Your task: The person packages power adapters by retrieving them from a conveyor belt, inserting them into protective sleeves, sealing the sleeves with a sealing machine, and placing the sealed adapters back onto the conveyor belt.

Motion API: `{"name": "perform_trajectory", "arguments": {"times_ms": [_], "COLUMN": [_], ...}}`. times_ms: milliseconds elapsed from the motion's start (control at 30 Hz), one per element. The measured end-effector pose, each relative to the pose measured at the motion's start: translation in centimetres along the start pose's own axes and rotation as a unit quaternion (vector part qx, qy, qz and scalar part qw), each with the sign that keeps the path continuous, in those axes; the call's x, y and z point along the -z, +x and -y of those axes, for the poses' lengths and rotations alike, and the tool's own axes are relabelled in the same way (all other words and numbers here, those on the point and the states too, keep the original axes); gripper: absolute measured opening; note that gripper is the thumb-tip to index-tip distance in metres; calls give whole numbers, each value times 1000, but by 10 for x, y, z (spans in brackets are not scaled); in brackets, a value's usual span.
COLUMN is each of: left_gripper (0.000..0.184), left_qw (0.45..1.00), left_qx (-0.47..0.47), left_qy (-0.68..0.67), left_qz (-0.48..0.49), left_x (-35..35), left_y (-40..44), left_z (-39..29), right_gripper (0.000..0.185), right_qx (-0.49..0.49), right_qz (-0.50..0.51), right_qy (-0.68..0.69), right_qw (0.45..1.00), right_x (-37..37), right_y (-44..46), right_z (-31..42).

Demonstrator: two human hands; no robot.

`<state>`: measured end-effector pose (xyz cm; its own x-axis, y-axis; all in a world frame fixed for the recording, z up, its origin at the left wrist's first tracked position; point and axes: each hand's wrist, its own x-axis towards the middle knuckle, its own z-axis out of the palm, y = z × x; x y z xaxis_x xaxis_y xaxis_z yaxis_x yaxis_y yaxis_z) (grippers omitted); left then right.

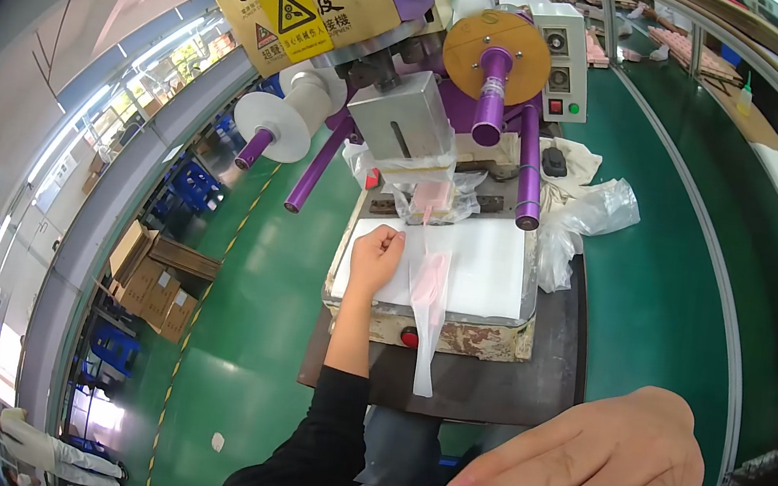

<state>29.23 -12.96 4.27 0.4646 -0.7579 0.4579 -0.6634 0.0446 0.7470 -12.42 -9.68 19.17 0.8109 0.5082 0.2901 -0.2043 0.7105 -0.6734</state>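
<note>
My left hand (375, 259) is curled into a fist on the left part of a white work surface (493, 276), with nothing visible in it. To its right, apart from it, a translucent strip with pink pieces in it (429, 288) hangs over the surface's front edge. The strip runs back to a pink piece (432, 195) under the grey metal press head (405, 122), where clear film is bunched. Large and close to the camera, my right hand (585, 470) is raised at the lower right, fingers bent together beside some hair. What its fingertips grip, if anything, is hidden.
Purple rods (529, 168), a white spool (272, 124) and an orange disc (497, 58) surround the press head. A control box (562, 59) stands behind. Crumpled clear plastic (588, 220) lies at right. A red button (410, 336) sits on the base's front. Cartons (157, 291) stand at left.
</note>
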Motion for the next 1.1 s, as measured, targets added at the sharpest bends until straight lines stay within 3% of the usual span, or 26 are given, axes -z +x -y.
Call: {"name": "perform_trajectory", "arguments": {"times_ms": [933, 1100], "left_gripper": [23, 22], "left_qw": [1000, 1000], "left_qx": [-1, -1], "left_qy": [6, -6], "left_qz": [3, 2], "left_x": [-2, -2], "left_y": [-1, -2], "left_z": [5, 5], "right_gripper": [69, 70], "right_qx": [-33, -88], "right_qz": [12, -15], "right_qy": [40, 80], "right_qw": [999, 993], "right_x": [-1, -11], "right_y": [-4, -8], "right_z": [-7, -3]}}
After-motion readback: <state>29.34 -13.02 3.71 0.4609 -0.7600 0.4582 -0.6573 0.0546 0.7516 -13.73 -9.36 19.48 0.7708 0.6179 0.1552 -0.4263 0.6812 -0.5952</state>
